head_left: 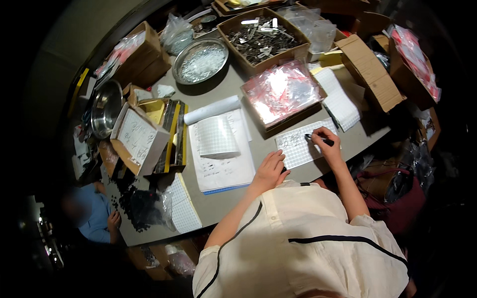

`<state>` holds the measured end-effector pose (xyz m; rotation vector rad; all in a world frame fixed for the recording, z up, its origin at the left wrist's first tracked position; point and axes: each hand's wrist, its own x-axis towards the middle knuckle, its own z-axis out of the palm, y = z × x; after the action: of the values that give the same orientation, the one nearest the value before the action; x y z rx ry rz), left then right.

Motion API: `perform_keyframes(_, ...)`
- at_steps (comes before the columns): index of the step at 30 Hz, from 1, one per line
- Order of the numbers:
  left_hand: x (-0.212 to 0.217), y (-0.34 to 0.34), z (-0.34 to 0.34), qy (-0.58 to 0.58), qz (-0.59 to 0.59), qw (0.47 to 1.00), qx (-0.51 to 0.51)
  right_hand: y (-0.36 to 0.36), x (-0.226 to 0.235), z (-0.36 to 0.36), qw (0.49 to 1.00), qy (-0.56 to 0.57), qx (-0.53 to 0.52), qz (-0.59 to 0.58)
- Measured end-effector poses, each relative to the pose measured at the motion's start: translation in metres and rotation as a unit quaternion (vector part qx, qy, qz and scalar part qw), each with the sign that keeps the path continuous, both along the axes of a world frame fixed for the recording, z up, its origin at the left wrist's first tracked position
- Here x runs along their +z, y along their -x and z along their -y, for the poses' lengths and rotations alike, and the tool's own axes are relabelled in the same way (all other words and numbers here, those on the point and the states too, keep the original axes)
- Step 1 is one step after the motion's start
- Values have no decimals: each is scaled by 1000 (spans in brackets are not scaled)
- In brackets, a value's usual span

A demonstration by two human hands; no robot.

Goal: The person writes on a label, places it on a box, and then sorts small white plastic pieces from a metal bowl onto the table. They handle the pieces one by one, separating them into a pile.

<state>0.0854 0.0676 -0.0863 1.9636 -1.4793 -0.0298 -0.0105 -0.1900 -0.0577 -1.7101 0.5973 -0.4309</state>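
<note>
A gridded paper sheet (298, 158) with dark handwriting lies at the table's near edge in front of me. My right hand (327, 145) grips a black marker (323, 140), its tip down at the sheet near the written lines. At the sheet's left edge rests my left hand (270, 171), fingers curled. A small black piece (284, 170) shows between its thumb and fingers; its kind is hard to make out. Just beyond the sheet sits a shallow carton of clear plastic bags (285, 92) with red edges.
Left of my hands lies an open paper pad (226, 171). Farther back stand a metal bowl of clear small pieces (201, 62) and a box of metal parts (263, 39). Cartons (141, 134) and black pieces (141, 206) crowd the left, where another person in blue (97, 213) is.
</note>
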Motion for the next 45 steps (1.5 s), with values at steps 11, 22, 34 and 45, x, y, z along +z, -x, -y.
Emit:
perform_keyframes(11, 6, -1, 4, 29, 10, 999, 12, -3, -7, 0, 996, 90, 8, -8)
perform_keyframes(22, 10, 0, 1, 1, -12, 1000, 11, 1, -4, 7, 989, 143, 44, 9)
perform_keyframes(34, 9, -1, 0, -1, -16, 1000, 9, 5, 5, 20, 996, 69, -49, -21)
perform_keyframes(45, 7, -5, -2, 3, 11, 1000, -8, 9, 13, 29, 992, 89, -15, -93)
